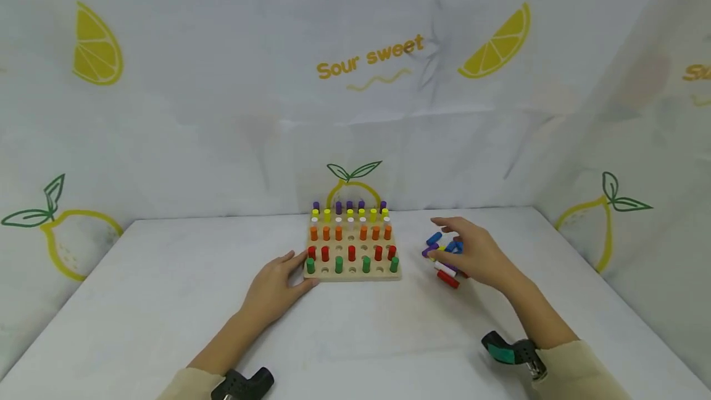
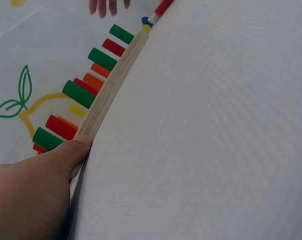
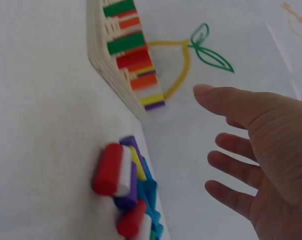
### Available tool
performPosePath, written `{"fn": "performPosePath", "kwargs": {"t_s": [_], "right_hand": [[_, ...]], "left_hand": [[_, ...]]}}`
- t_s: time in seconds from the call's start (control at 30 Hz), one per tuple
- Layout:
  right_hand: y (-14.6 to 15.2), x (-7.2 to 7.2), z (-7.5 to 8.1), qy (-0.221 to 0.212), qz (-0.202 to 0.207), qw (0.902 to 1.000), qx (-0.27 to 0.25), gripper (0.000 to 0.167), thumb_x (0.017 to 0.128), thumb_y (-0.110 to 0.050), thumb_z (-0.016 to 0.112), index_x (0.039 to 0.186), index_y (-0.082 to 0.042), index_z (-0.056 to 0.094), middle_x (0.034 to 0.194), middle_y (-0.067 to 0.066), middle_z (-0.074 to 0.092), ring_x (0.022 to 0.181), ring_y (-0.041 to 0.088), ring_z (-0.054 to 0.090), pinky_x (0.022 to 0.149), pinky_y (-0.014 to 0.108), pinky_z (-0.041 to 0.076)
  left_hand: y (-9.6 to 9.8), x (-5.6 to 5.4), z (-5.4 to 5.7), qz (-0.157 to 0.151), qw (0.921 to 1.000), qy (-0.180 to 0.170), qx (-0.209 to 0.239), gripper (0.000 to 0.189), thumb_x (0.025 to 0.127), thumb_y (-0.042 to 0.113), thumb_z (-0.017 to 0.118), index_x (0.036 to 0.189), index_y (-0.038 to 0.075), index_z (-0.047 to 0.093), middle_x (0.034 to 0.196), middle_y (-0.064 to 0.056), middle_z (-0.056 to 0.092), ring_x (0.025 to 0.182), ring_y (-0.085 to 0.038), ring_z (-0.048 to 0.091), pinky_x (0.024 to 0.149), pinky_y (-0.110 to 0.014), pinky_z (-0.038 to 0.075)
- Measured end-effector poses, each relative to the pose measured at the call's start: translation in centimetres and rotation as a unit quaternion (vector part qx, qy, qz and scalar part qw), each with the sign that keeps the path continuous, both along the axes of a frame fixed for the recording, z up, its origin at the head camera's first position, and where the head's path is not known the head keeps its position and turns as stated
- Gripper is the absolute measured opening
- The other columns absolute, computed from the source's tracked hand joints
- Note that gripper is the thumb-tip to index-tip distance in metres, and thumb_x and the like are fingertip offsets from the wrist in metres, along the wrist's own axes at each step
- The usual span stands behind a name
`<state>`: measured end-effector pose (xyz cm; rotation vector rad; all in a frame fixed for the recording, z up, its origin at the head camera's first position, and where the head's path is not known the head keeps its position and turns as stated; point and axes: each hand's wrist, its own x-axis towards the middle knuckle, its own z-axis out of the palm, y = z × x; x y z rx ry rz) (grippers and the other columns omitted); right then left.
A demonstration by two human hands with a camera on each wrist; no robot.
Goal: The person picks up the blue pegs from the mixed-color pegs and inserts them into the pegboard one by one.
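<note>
A wooden pegboard stands on the table, with rows of upright green, red, orange, white, yellow and purple pegs. Several holes in its front rows have no peg. My left hand holds the board's front left corner, thumb on the front edge and fingers along the left side. In the left wrist view, the thumb presses the board's edge. Over a pile of loose pegs right of the board hovers my right hand, its fingers apart and nothing between them. A red peg lies at the pile's near side.
Blue pegs lie at the far side of the pile, partly under the right hand. Behind the white table hangs a white cloth printed with lemons. Dark wrist devices sit on both forearms.
</note>
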<state>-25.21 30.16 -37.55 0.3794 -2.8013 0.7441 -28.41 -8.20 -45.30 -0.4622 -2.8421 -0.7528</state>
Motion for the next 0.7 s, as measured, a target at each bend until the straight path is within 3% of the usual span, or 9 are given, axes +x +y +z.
{"fn": "performPosePath", "kwargs": {"t_s": [0.17,0.37,0.7], "right_hand": [[4.1,0.5,1.2,0.036,0.007,0.9984,0.042,0.051,0.088,-0.022,0.080,0.134,-0.008,0.063,0.133,0.019,0.065,0.113,0.043,0.064,0.090,0.060,0.058],[7.3,0.9,2.3,0.008,-0.009,0.9983,0.058,0.045,0.088,-0.024,0.080,0.128,-0.010,0.068,0.130,0.018,0.067,0.117,0.045,0.061,0.094,0.062,0.055],[10.5,1.0,0.7,-0.047,-0.037,0.9979,0.023,0.042,0.088,-0.019,0.079,0.126,-0.006,0.068,0.126,0.020,0.069,0.119,0.042,0.059,0.100,0.064,0.051]], "left_hand": [[0.0,0.1,0.0,-0.003,1.0000,-0.008,0.003,0.066,0.089,0.046,0.074,0.145,0.016,0.057,0.146,-0.022,0.057,0.135,-0.042,0.055,0.109,-0.059,0.047],[-0.2,0.0,-0.2,0.001,0.9997,-0.021,0.009,0.068,0.089,0.046,0.074,0.147,0.016,0.055,0.148,-0.022,0.055,0.137,-0.042,0.053,0.109,-0.059,0.047],[0.0,-0.2,-0.1,-0.002,0.9999,-0.015,-0.006,0.069,0.089,0.048,0.074,0.147,0.016,0.055,0.148,-0.023,0.055,0.136,-0.042,0.054,0.108,-0.059,0.047]]}}
